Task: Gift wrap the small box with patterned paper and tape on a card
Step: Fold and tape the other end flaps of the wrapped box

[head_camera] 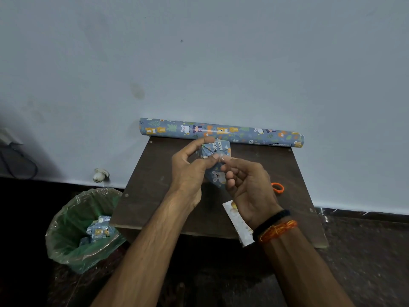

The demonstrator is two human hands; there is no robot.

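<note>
Blue-grey wall (199, 52): fills upper frame; marked with a few smudges.
Floor (365, 251): dark, speckled, seen at right and bottom.
Table (155, 196): dark brown wood, small, set against the wall.
Bin (66, 240): lined with a green plastic bag, stood left of the table on the floor; scraps of patterned paper (98, 229) seen inside.
Wrapping paper roll (221, 131): blue with animal print, laid along the table's far edge, touching the wall.
Left hand (188, 171): raised above the table; small box gripped, forefinger curled over its top edge, thumb pressed on the near face.
Right hand (245, 182): held just beside the left; thumb and forefinger pinched together at the box's near face, other fingers loosely curled. What is pinched cannot be told; possibly clear tape.
Small box (215, 151): covered in the same blue print, held in the air between both hands, above the table's middle.
Card (238, 222): white, pale print, laid on the table near the front edge, partly hidden under the right wrist.
Wrist bands (274, 227): black and orange, worn on the right wrist.
Orange loop (277, 187): lying on the table right of the hands; the rest of the object is hidden.
</note>
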